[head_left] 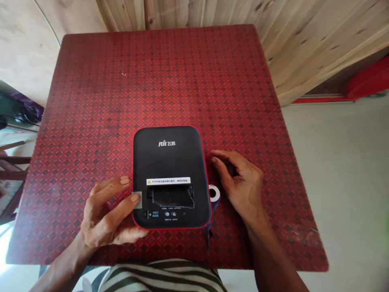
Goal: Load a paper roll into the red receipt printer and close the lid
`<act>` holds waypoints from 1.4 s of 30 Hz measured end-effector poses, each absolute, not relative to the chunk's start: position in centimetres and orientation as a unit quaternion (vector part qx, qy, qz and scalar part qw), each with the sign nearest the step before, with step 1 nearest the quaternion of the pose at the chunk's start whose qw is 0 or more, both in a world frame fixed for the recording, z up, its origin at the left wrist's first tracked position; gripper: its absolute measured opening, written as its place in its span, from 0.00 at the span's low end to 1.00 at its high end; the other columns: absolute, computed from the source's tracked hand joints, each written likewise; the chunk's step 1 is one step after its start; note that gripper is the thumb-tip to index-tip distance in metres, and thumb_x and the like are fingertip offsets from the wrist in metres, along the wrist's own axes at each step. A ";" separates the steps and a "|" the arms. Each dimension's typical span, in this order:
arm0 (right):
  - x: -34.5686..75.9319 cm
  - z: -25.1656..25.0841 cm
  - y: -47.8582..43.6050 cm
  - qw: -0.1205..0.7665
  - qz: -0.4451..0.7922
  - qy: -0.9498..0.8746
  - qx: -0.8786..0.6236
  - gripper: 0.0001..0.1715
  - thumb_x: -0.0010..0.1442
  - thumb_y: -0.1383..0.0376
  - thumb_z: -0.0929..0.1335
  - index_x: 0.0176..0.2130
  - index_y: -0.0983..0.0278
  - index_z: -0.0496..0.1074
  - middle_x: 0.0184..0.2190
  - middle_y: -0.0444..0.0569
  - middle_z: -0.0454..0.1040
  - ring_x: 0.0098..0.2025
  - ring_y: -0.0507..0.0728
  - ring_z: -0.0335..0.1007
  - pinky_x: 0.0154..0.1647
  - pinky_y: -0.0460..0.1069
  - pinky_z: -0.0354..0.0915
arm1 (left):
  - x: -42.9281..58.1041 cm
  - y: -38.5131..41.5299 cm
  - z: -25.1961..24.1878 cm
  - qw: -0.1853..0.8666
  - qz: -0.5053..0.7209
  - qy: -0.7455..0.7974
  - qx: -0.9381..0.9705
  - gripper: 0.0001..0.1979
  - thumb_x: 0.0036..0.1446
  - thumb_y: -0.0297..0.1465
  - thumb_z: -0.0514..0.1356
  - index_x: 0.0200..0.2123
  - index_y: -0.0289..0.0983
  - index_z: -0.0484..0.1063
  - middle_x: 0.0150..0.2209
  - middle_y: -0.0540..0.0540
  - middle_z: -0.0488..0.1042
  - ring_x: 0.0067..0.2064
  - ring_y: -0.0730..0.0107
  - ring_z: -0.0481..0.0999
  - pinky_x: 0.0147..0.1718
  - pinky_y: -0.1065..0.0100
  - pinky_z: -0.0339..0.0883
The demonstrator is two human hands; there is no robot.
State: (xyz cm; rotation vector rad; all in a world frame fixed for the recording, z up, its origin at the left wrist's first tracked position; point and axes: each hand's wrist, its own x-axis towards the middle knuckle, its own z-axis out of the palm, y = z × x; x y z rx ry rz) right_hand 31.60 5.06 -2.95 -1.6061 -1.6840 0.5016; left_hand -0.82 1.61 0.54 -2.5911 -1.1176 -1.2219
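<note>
A black receipt printer [170, 162] with a red rim lies near the table's front edge, with a white warning label [168, 181] above its paper slot. At its front left corner, my left hand [106, 215] grips the printer. One fingertip rests on a small grey square tab [137, 200], and the thumb is at the lower front edge. Beside the right side is my right hand [240, 178], fingers curled, thumb and index tips close together. Whether anything is between them is hidden. A paper roll [214, 194], white-ended with a dark core, sits between printer and right wrist.
The red patterned tabletop [170, 81] extends beyond the printer to a wooden plank wall [194, 14]. Dark wooden chair parts [15, 174] stand off the left edge. Pale floor [340, 170] lies to the right, with a red object [369, 79] farther back.
</note>
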 end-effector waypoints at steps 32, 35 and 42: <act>31.1 0.8 4.0 0.406 0.121 -0.665 -0.616 0.07 0.69 0.65 0.72 0.45 0.55 0.82 0.39 0.44 0.86 0.38 0.57 0.83 0.39 0.52 0.76 | -0.6 1.1 -0.5 -0.110 -0.432 -0.382 -0.810 0.23 0.65 0.46 0.66 0.57 0.41 0.74 0.56 0.37 0.74 0.58 0.51 0.78 0.52 0.47 0.81; 29.8 4.6 3.5 0.398 0.053 -0.729 -0.554 0.14 0.66 0.70 0.74 0.48 0.52 0.81 0.37 0.42 0.85 0.34 0.55 0.81 0.37 0.51 0.76 | -0.5 1.0 -0.2 -0.102 -0.428 -0.386 -0.810 0.24 0.65 0.45 0.65 0.58 0.40 0.72 0.57 0.36 0.74 0.57 0.52 0.79 0.52 0.48 0.81; 24.6 7.7 6.2 0.217 -0.033 -0.882 -0.416 0.14 0.71 0.76 0.67 0.51 0.66 0.79 0.45 0.50 0.86 0.39 0.55 0.82 0.41 0.50 0.75 | -0.5 0.9 0.4 -0.091 -0.408 -0.375 -0.828 0.23 0.66 0.41 0.65 0.58 0.35 0.71 0.56 0.32 0.74 0.58 0.50 0.78 0.52 0.52 0.80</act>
